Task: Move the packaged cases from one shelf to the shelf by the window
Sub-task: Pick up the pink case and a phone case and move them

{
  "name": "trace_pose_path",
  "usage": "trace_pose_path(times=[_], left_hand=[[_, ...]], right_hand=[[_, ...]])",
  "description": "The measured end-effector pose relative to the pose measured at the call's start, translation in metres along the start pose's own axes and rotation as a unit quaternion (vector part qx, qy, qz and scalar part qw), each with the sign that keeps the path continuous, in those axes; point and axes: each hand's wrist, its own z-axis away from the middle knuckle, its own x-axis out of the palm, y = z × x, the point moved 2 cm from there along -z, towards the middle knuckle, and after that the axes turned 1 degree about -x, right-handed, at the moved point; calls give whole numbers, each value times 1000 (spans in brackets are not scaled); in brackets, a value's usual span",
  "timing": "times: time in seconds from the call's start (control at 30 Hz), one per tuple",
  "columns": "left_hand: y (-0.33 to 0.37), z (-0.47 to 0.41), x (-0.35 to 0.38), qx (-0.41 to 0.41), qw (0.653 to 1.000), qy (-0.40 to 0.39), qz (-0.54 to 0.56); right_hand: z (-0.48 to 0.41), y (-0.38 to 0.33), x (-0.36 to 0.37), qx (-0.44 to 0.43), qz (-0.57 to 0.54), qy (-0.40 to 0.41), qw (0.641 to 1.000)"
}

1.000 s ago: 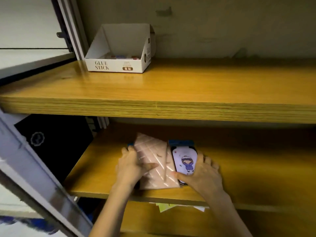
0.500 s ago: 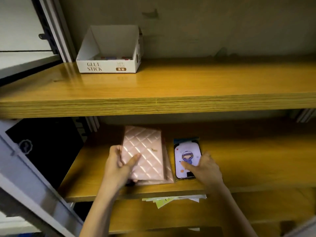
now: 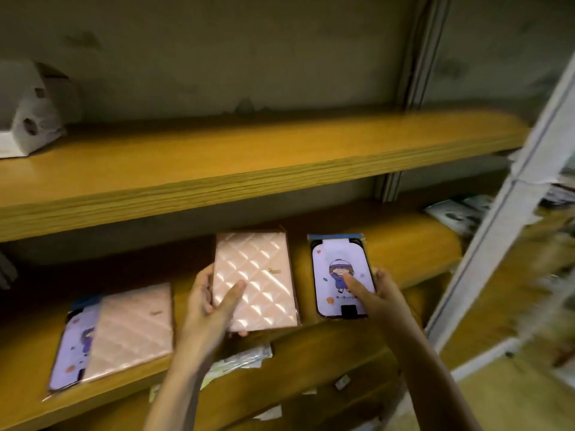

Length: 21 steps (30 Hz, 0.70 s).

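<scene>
- My left hand (image 3: 205, 306) grips a pink quilted case (image 3: 258, 275), with the thumb across its face and the fingers curled under its left edge.
- My right hand (image 3: 376, 293) grips a purple cartoon case (image 3: 339, 275) just at 3 o'clock of the pink one, thumb on the picture.
- Both are over the front of the middle shelf (image 3: 404, 244); I cannot tell if they touch it.
- At 8 o'clock, a second pink case (image 3: 133, 331) lies overlapping a second purple case (image 3: 74, 346).
- At 10 o'clock, a white box (image 3: 28, 119) stands on the upper shelf (image 3: 249, 157).

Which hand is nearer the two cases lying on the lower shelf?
Left. The left hand, holding a pink quilted case, is just right of the lying cases; the right hand, holding the cartoon case, is farther right.
</scene>
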Motion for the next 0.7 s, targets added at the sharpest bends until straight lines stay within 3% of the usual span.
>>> trace_pose_path(times=[0.47, 0.7], left_hand=[[-42, 52, 292, -36, 990, -133, 19], [-49, 72, 409, -21, 981, -194, 5]], right_hand=[[19, 46, -295, 0, -55, 106, 993], [18, 64, -390, 1, -45, 164, 985]])
